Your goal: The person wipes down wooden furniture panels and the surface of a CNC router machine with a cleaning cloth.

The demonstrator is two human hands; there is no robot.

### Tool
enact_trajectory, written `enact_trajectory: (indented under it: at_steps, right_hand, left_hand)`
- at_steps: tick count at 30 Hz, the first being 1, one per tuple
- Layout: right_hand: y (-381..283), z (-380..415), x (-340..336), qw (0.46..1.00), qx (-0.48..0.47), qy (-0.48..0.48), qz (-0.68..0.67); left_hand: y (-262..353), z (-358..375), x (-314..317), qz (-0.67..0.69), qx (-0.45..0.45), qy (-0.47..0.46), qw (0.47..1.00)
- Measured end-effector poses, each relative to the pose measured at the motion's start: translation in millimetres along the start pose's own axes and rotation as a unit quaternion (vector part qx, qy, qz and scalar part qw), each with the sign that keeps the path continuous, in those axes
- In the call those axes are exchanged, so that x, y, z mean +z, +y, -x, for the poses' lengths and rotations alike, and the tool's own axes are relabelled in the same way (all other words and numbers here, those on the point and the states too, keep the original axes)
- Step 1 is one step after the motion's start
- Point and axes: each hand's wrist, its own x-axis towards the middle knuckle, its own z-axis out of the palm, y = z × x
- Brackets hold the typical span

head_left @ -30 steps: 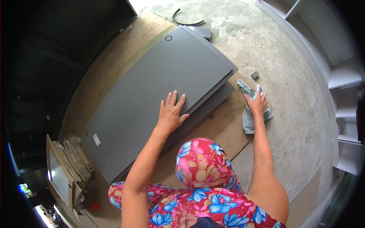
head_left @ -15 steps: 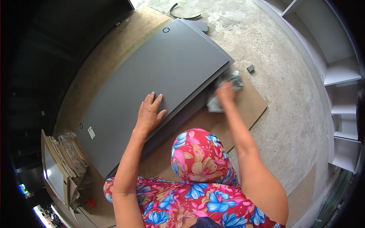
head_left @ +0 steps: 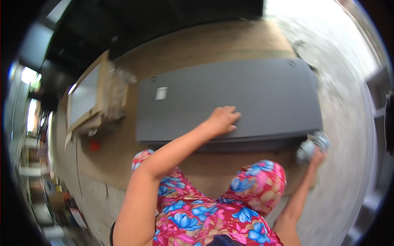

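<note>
A large dark grey panel [head_left: 262, 92] lies flat across the middle, with another grey board showing under its near edge. On its top, close to that near edge, rests my left hand [head_left: 223, 120], fingers loosely extended and nothing in them. My right hand [head_left: 318, 156] grips a crumpled light grey-blue cloth [head_left: 305, 151] beside the panel's near right corner. The cloth is bunched and smeared by motion. A white label [head_left: 161, 93] sticks to the left part of the panel, and a small dark ring mark shows near each far corner.
Brown board [head_left: 193, 160] covers the floor under the panel. At left stand wood-framed pieces [head_left: 104, 92] with plastic wrapping, and a small red object [head_left: 95, 145] lies near them. A tall black unit [head_left: 172, 22] runs along the back. White shelving [head_left: 378, 96] borders the right.
The view has swung round, so the panel now lies nearly level across it. My right hand has moved with the cloth to the panel's near right corner. My left hand stays on the panel.
</note>
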Motion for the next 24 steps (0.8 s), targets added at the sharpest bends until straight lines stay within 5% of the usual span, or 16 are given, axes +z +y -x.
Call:
enact_trajectory:
  at_steps: [2, 5, 8, 11, 13, 14, 17, 19, 23, 24]
  right_hand:
    - [3.5, -44.6, -34.5, 0.991, -0.075, 0.084, -0.069]
    - [-82.2, -46.9, -49.8, 0.982, -0.103, 0.088, -0.13]
    - [-123.3, -53.9, 26.2, 0.967, -0.244, 0.073, -0.005]
    - [-181.7, -10.3, 121.8, 0.934, -0.306, -0.106, 0.151]
    - [-236.1, 49.9, 168.0, 0.933, -0.329, -0.109, 0.1]
    - [-237.5, 63.8, 210.5, 0.883, -0.456, -0.097, 0.056]
    - [-326.3, 179.2, 224.0, 0.807, -0.511, -0.293, -0.03]
    - [-351.8, 231.3, 234.5, 0.692, -0.569, -0.437, -0.084]
    - [-371.0, 295.5, 231.5, 0.539, -0.634, -0.544, -0.111]
    - [-372.3, 298.7, 231.5, 0.535, -0.643, -0.538, -0.107]
  left_hand:
    - [-4.7, 0.5, 14.4, -0.01, 0.01, 0.028, 1.0]
    - [4.4, -3.1, 19.8, -0.03, -0.024, 0.016, 0.999]
    - [2.8, -9.0, 25.4, -0.005, -0.06, -0.013, 0.998]
    - [2.2, -6.5, 19.6, -0.008, -0.107, -0.054, 0.993]
    - [-3.8, 1.4, 18.2, -0.024, -0.136, -0.06, 0.989]
    - [-8.0, 7.9, 18.1, -0.034, -0.148, -0.052, 0.987]
    - [-21.9, 27.3, 17.6, -0.055, -0.18, -0.04, 0.981]
    - [-27.5, 42.3, 13.8, -0.067, -0.208, -0.037, 0.975]
    - [-33.5, 75.8, 0.4, -0.058, -0.265, -0.093, 0.958]
    - [-35.4, 83.6, -4.9, -0.049, -0.277, -0.118, 0.952]
